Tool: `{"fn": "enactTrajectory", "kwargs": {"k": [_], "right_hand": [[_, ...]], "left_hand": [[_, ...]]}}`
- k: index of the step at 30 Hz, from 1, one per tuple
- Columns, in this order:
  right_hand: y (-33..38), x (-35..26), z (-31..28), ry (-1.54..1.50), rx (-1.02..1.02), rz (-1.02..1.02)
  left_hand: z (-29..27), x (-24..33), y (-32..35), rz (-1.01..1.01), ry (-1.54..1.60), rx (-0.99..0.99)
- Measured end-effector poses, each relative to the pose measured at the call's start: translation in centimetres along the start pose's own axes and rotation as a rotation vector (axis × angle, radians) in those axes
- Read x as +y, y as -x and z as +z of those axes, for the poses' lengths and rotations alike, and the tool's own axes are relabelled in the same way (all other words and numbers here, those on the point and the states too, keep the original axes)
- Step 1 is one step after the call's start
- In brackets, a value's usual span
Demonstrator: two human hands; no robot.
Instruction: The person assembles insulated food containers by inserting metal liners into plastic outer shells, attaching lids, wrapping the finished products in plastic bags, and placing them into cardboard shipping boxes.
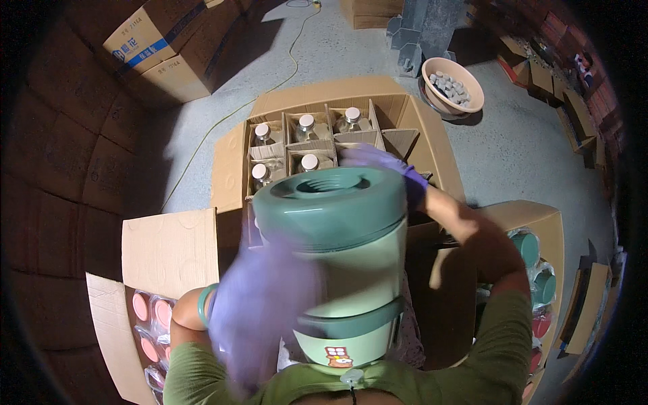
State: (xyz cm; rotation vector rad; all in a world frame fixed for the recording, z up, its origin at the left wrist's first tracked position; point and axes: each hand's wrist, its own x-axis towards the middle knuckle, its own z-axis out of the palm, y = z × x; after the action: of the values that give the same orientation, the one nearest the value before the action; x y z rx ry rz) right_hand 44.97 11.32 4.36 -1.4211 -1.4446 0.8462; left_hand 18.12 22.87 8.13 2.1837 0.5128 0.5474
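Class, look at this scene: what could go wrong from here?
The left hand is blurred beside the green container, so an unsteady grip could let it tip. The dark green lid blocks this view of part of the divided carton, so the right hand might bump a white-capped bottle.

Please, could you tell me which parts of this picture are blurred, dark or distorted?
Head view: left hand heavily blurred, probably by motion; right hand blurred less; brown stack at left dim and bowed by the fisheye; top-left cartons casting shadow on the floor; corners black.
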Motion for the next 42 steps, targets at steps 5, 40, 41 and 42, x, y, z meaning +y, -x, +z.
{"fn": "enactTrajectory", "kwargs": {"k": [5,40,41,42], "right_hand": [[0.2,3.9,-0.6,0.218,0.092,-0.351],[-19.5,28.2,-2.3,1.05,0.288,0.619],[-19.9,27.8,-2.5,0.979,0.286,0.727],[-20.0,27.6,-3.0,0.956,0.287,0.743]], "left_hand": [[-0.1,-1.1,1.1,0.09,0.226,0.055],[9.7,-22.4,-10.4,-0.067,-0.155,0.348],[10.1,-21.5,-11.1,-0.085,-0.019,0.356],[10.4,-20.7,-11.7,-0.149,0.104,0.306]]}}
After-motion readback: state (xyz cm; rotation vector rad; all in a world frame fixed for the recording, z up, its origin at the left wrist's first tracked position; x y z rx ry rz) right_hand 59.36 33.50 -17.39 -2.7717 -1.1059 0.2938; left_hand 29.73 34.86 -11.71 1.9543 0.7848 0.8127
